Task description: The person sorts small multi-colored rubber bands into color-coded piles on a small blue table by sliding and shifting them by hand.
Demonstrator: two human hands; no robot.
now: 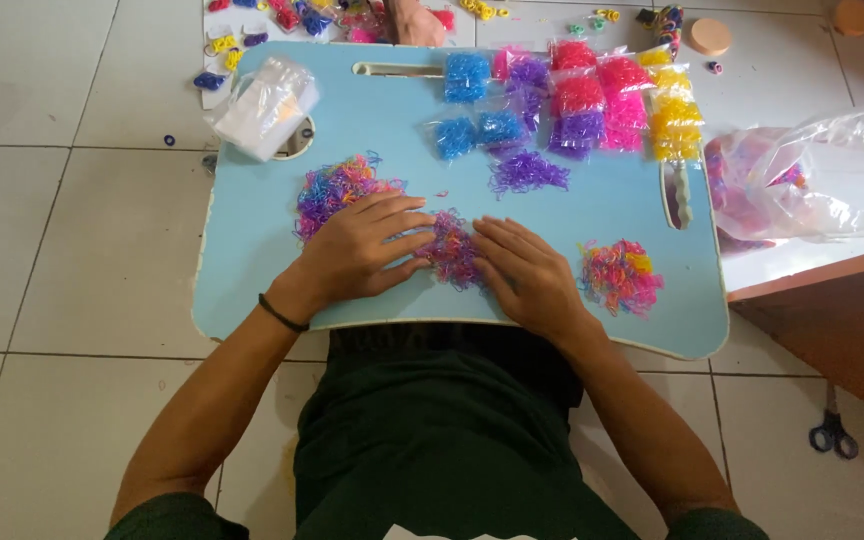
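On a pale blue lap table (252,250) set over white floor tiles, the left hand (362,250) and right hand (522,272) lie flat, fingers spread, pressing from both sides on a small heap of pink-purple rubber bands (450,248) between them, sorted packets (592,105) lying beyond.

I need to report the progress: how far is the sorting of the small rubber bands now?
Done: filled packets of blue, purple, pink and yellow bands lie at the blue tray's far edge. In hand: left hand and right hand press on a mixed pile between them. Left: mixed piles at left and right, loose purple heap.
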